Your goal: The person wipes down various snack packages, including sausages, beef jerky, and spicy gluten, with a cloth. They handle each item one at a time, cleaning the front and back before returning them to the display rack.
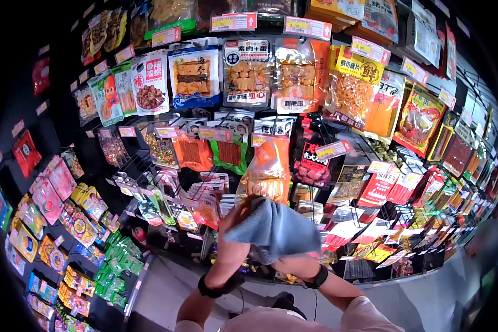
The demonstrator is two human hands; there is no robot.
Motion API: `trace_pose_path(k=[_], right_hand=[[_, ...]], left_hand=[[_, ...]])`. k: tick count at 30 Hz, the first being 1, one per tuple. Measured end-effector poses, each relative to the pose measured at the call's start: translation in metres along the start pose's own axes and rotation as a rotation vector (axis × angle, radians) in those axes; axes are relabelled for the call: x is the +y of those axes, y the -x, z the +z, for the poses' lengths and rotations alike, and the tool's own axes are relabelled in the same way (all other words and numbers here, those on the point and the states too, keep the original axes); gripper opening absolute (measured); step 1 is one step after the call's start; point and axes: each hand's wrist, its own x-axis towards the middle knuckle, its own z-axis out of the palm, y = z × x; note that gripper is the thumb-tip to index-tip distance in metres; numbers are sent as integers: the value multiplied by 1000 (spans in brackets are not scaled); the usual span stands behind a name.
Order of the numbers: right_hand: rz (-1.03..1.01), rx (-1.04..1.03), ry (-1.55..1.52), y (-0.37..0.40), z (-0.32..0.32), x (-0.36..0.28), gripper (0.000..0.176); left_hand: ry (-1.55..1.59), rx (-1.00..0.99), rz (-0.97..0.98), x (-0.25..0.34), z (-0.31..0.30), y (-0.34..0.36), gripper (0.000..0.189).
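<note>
In front of me is an orange and clear snack bag (271, 166), upright, with its lower end behind a cloth. My left hand (235, 221) grips the bag at its lower left edge, fingers partly hidden. The blue-grey cloth (276, 229) hangs over the bag's lower part, one corner pointing left. My right hand (290, 265) is under the cloth and holds it; the cloth covers most of its fingers. Each wrist wears a dark band.
Hanging snack bags (246, 72) fill the rack ahead, with price tags (233, 22) on hook ends sticking out toward me. A side rack (66, 221) with colourful packets stands on the left. Grey floor (166, 293) lies below, and a blurred shape (489, 243) is at far right.
</note>
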Motion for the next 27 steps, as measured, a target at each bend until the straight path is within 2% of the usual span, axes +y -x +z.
trace_pose_path(k=[1, 2, 3, 4, 5, 7, 8, 9, 10, 11, 12, 13, 15, 16, 17, 19, 20, 21, 23, 27], right_hand=[[-187, 182, 202, -4, -8, 10, 61], [-23, 275, -11, -7, -9, 11, 59], [147, 362, -224, -9, -11, 12, 58], [-244, 181, 598, -5, -23, 27, 49], [-190, 235, 793, -1, -27, 32, 57], [233, 423, -279, 11, -27, 41, 54], [335, 720, -1081, -5, -40, 33, 51], [473, 405, -564, 9, -53, 44, 52], [444, 627, -394, 4, -64, 41, 49], [411, 845, -218, 1, -74, 37, 48], [493, 876, -524, 29, -71, 51, 45], [439, 764, -513, 20, -89, 37, 45], [481, 578, -654, 29, -119, 33, 48], [457, 600, -728, 20, -127, 31, 49], [435, 612, -713, 8, -134, 28, 54], [427, 557, -717, 0, -151, 50, 61], [413, 530, -738, -12, -161, 52, 61], [398, 502, -760, -26, -172, 55, 60], [393, 566, -733, -50, -188, 62, 57], [382, 604, -872, -120, -230, 67, 47]], left_hand=[[-13, -3, 31, 2, 3, -6, 36], [-274, -4, 90, 7, 2, -11, 33], [-206, -35, 17, 12, 4, -23, 32], [-122, -21, -16, 19, 8, -35, 29], [-40, -8, -50, 23, 11, -49, 27], [27, -69, -83, 20, 6, -85, 27], [89, -85, -74, 14, 6, -104, 26], [149, -103, -61, 5, 5, -125, 26], [263, -135, -116, -3, 5, -146, 28], [301, -120, -91, -7, 11, -163, 29], [304, -129, -80, -6, 15, -177, 28], [308, -142, -68, -5, 19, -190, 27], [340, -206, -37, -7, 24, -212, 24], [248, -172, 19, -5, 28, -218, 22], [162, -154, 91, -12, 30, -230, 20], [285, -140, 75, -4, 40, -242, 18], [373, -104, 3, 2, 45, -242, 17], [311, -156, 13, -9, 43, -254, 18], [299, -235, 7, -22, 41, -269, 19], [407, -243, 43, -27, 53, -270, 19]])
